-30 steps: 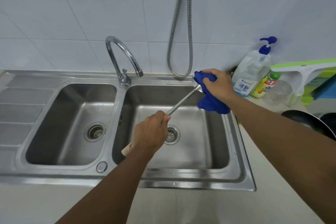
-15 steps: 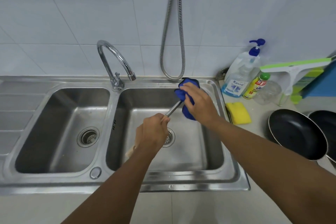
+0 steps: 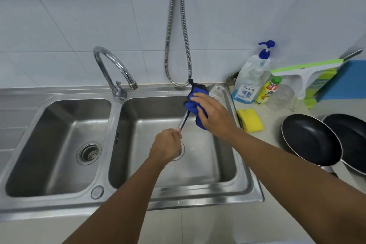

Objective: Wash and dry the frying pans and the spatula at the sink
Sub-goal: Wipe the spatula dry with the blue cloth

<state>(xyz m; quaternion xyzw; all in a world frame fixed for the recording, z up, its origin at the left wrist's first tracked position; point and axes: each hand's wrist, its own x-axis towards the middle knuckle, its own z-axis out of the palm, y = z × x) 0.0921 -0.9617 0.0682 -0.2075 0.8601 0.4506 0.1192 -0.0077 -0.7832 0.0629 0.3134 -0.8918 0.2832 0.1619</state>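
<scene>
Left fingers [image 3: 176, 134] are curled tight round the spatula [image 3: 184, 120] handle. Right fingers [image 3: 199, 97] clamp the cloth [image 3: 193, 105] round the blade end. It's all held up over the right bowl of the sink [image 3: 198, 200]. My tip: keep the left one steady, squeeze through the cloth, and drag it along both faces and down the shaft. Pans [image 3: 311, 140] sit on the desk [image 3: 273, 121] to the right, look finished to me. Versus half a second ago, the blade tip now pokes out past the cloth and the spatula points more straight away.
</scene>
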